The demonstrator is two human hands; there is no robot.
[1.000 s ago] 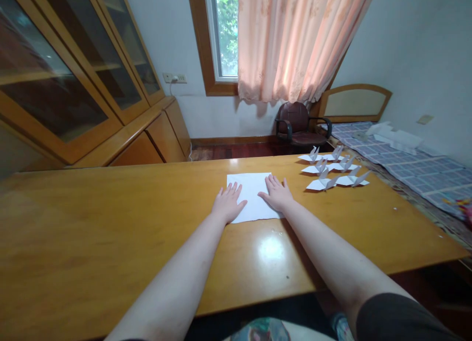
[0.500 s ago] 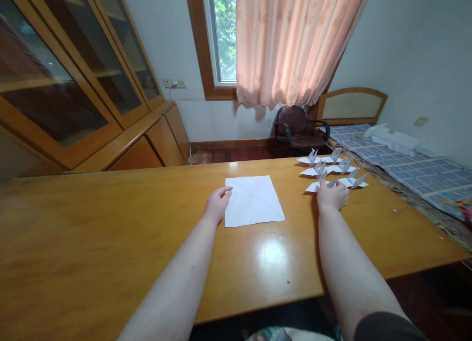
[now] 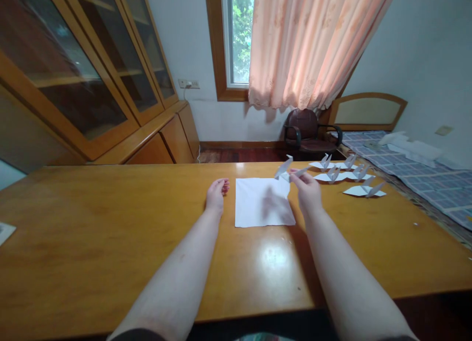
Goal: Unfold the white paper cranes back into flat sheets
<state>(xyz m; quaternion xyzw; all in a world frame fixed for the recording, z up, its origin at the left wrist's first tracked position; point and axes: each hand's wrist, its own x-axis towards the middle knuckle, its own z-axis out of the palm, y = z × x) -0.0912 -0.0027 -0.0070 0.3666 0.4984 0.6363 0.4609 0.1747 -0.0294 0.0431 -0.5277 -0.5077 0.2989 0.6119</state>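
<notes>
My right hand pinches a white folded paper crane and holds it above the right part of a square white sheet of paper. The crane's shadow falls on the sheet. The paper lies flat on the wooden table with faint creases. Just left of it, apart from its edge, my left hand is empty, its fingers loosely curled and not closed. To the right stand several more paper cranes, one nearer me and the others, such as this crane, grouped behind it.
The glossy wooden table spans the view. Beyond it stand a brown office chair and a bed with a checked cover. A glass-fronted cabinet is at the left. A pale flat item lies at the table's left edge.
My right hand has lifted the near-left crane from the group and carried it left over the sheet. My left hand has come off the paper's left edge. The view has shifted slightly left.
</notes>
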